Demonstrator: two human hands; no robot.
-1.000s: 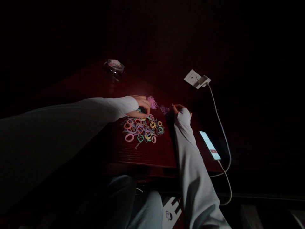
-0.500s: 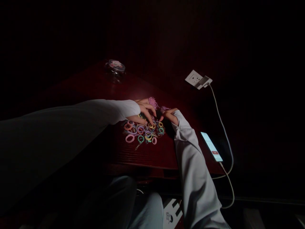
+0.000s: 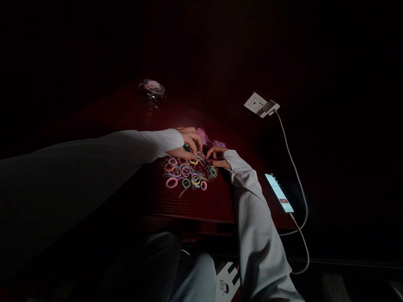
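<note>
Coloured bands (image 3: 190,171) are reached by the left hand (image 3: 189,139) and the right hand (image 3: 221,161), now moved inward; closure of either grip cannot be determined.

Mounted on the head. Aimed forward and down, from above the trousered legs (image 3: 198,277) at bottom centre, onto the dark red tabletop (image 3: 195,205). Set at arm's reach from the left hand (image 3: 188,142) and right hand (image 3: 217,157), both near frame centre. Close to the left sleeve (image 3: 103,155), in from the left edge, and to the right sleeve (image 3: 258,222), up from the bottom edge, right of centre. Wide enough to include the lidded jar (image 3: 153,94), upper left of centre, and, at a slant, the wall socket (image 3: 255,104), upper right of centre. Limited to a single view.
</note>
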